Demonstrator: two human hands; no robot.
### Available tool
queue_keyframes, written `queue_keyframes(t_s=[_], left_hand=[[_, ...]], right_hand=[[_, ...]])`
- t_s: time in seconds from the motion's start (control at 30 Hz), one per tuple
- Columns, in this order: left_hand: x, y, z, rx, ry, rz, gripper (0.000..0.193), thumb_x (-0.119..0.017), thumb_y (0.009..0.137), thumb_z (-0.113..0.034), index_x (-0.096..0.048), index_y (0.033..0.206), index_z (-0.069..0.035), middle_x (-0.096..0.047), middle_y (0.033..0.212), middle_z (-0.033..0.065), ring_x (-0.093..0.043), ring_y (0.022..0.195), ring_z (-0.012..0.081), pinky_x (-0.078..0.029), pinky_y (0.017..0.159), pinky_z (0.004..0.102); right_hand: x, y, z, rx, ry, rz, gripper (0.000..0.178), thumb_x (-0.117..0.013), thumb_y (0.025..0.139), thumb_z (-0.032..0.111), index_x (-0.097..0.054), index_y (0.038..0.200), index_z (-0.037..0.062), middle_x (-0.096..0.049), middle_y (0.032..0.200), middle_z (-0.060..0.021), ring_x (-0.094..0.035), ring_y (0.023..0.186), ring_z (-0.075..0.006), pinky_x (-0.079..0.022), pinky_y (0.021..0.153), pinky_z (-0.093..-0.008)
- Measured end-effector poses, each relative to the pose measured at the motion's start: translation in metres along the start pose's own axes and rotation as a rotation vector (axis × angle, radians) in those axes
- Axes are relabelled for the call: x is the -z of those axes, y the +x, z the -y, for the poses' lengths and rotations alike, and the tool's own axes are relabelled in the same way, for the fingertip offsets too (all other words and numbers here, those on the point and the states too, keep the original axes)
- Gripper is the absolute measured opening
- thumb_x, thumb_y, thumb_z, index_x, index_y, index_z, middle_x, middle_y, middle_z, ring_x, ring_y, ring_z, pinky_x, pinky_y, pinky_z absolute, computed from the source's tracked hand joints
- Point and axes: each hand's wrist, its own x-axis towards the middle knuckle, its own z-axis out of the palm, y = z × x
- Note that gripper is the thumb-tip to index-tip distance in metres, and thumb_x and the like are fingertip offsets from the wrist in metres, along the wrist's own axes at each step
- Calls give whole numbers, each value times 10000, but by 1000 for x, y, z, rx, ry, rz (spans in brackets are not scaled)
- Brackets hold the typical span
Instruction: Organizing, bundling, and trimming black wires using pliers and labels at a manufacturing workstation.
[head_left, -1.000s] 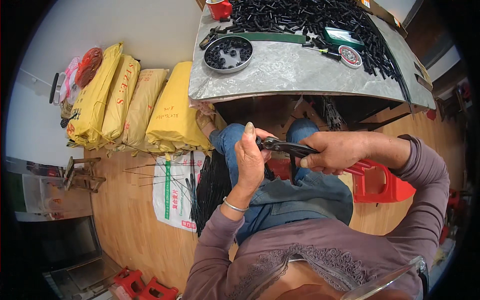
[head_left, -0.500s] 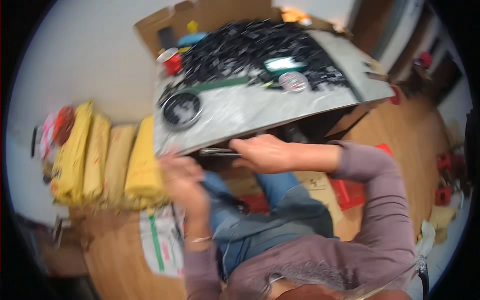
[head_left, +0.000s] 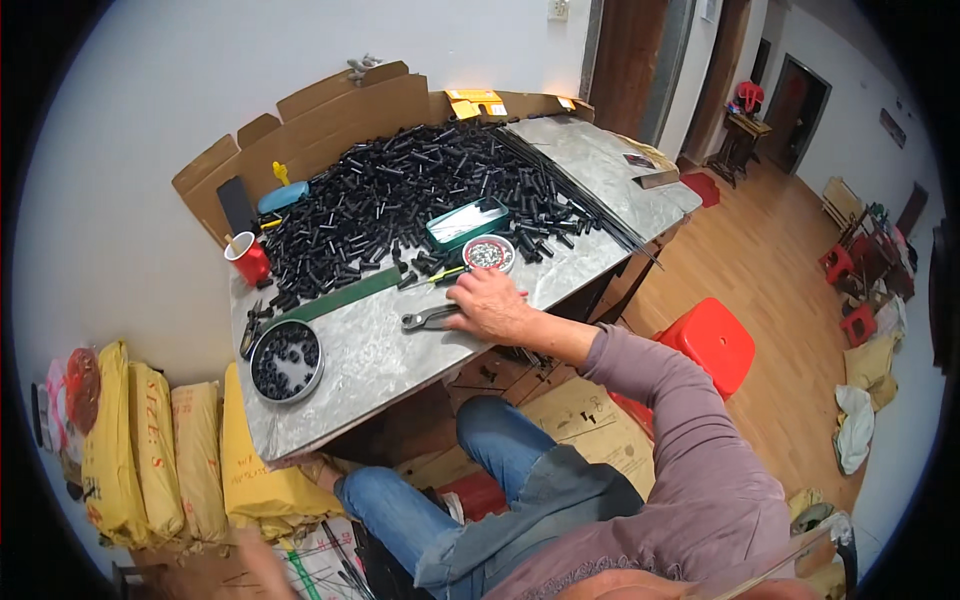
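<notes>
My right hand point(head_left: 490, 306) rests on the grey tabletop with its fingers closed around a pair of pliers point(head_left: 425, 318), whose dark jaws point left. Just beyond that hand stands a small round dish point(head_left: 488, 254) of shiny little metal pieces. My left hand point(head_left: 262, 565) is low at the left, off the table and smeared by motion, so its fingers cannot be read. Thin black rods point(head_left: 347, 562) lie near it on a white and green sack. A round tin point(head_left: 287, 362) with black ring-like pieces sits at the table's left front.
A heap of short black tubes point(head_left: 400, 190) covers the table's back, edged by cardboard point(head_left: 330, 120). A green strip point(head_left: 335, 298), green box point(head_left: 467, 222) and red cup point(head_left: 247, 258) stand nearby. Long black rods point(head_left: 590, 205) lie at right. Yellow sacks point(head_left: 110, 450) and a red stool point(head_left: 715, 345) flank the table.
My right hand has moved with the pliers from the table's front edge onto the tabletop. My left hand has left the front edge and dropped down to the lower left. The view has shifted.
</notes>
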Motion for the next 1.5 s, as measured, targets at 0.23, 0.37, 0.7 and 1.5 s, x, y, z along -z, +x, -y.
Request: queue_keyframes(t_s=[0.23,0.37,0.7,1.5], left_hand=[[-282,-169,57,418,-360,246,469,-565,906,-252,-380,1259,-5,-552,1055,274,-559,945,402,-375,858,519],[-232,-140,-22,815,-48,597,542,-498,922,-296,-409,1373,-10,-480,1306,294,-532,1168,361,-383,993,511],[-339,-188,32,192,199,372,534,-485,907,-363,-463,1339,-50,-509,1271,287,-534,1137,400,-385,986,516],[-19,-18,-78,280,-651,50,453,-524,942,-345,-525,1222,11,-581,1151,179,-549,958,263,-466,831,378]], right_hand=[[16,-14,-176,-512,-284,-195,143,-619,800,219,-673,829,91,-639,837,-99,-599,798,-309,-468,723,-420],[20,-57,-274,-1137,-347,173,417,-611,795,403,-673,1033,66,-642,1080,-172,-600,1014,-348,-469,865,-437],[10,-45,-362,-1281,-233,533,464,-700,658,351,-681,902,-43,-659,949,-255,-658,889,-351,-515,776,-381],[109,-10,-344,-1046,19,153,321,-621,751,279,-672,839,-25,-654,815,-237,-648,799,-337,-493,745,-406]])
